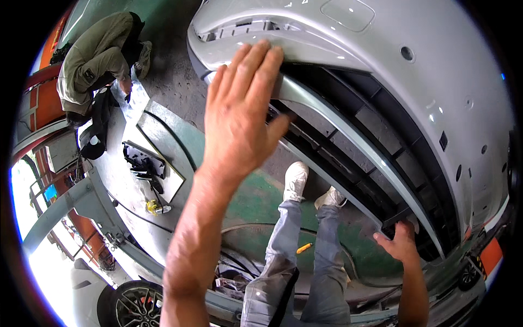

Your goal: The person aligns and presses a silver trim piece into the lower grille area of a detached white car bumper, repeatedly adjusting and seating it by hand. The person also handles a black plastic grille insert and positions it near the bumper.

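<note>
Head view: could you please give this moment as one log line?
left hand: over silver bumper; right hand: at black grille end; co-worker: bent over, left; yellow object: on floor

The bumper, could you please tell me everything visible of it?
The bumper is a curved, glossy grey shell, apparently plastic, across the view's upper right, with round and square holes and a ribbed recess. A pale strip crosses its black grille. The left hand lies over its left end; the right hand grips the grille's lower right edge.
</note>
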The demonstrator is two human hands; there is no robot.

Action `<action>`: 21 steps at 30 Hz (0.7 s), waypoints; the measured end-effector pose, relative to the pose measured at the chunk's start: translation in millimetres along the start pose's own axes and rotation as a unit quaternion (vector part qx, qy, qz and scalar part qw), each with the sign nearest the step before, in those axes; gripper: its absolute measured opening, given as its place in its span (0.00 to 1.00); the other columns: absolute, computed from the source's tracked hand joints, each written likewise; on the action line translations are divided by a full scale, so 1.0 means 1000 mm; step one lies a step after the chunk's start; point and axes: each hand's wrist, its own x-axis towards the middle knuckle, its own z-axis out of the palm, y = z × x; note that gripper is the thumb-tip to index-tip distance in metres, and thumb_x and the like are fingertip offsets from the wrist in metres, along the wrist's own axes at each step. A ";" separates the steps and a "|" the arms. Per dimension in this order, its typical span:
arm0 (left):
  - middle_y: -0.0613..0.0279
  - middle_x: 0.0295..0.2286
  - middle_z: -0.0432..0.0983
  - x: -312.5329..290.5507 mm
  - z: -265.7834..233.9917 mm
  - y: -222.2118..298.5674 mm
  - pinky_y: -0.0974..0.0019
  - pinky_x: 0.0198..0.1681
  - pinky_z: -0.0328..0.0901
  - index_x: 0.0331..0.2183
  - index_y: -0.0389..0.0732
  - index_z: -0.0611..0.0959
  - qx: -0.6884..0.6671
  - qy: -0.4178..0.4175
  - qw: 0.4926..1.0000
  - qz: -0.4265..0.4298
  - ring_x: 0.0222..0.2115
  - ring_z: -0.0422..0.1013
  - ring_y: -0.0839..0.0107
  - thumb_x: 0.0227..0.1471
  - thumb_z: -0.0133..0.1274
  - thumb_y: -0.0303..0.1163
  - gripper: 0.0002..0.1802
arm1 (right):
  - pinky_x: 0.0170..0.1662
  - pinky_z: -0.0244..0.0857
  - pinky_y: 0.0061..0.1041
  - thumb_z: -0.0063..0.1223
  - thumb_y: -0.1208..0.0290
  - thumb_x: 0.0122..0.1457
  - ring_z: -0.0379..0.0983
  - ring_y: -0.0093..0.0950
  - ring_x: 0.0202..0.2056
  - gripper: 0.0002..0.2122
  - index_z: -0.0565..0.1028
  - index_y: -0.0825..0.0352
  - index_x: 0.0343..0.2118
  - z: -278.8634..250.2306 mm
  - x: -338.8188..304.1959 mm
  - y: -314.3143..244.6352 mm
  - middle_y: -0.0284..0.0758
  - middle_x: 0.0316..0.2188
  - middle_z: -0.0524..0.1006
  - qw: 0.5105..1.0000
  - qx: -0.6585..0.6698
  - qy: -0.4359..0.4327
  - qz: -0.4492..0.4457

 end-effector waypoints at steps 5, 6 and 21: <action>0.56 0.59 0.66 0.021 0.007 -0.009 0.50 0.65 0.58 0.62 0.48 0.67 0.018 0.010 0.997 0.071 0.61 0.61 0.55 0.31 0.69 0.23 0.53 | 0.45 0.67 0.41 0.71 0.60 0.42 0.73 0.50 0.41 0.26 0.75 0.70 0.43 -0.001 -0.001 0.004 0.49 0.37 0.78 0.999 0.015 -0.044 0.020; 0.56 0.59 0.66 0.023 0.007 -0.008 0.50 0.64 0.59 0.61 0.48 0.67 0.023 0.012 0.997 0.076 0.61 0.61 0.55 0.30 0.69 0.21 0.53 | 0.45 0.66 0.41 0.71 0.59 0.42 0.73 0.50 0.41 0.26 0.76 0.70 0.43 -0.002 0.000 0.002 0.49 0.37 0.78 0.998 0.021 -0.051 0.025; 0.55 0.58 0.69 0.024 0.019 -0.007 0.49 0.61 0.63 0.59 0.46 0.71 0.021 0.057 0.994 0.088 0.60 0.64 0.54 0.20 0.72 0.21 0.56 | 0.53 0.61 0.44 0.70 0.56 0.42 0.70 0.49 0.48 0.24 0.77 0.66 0.40 -0.009 0.001 -0.010 0.49 0.44 0.75 0.993 0.049 -0.066 0.080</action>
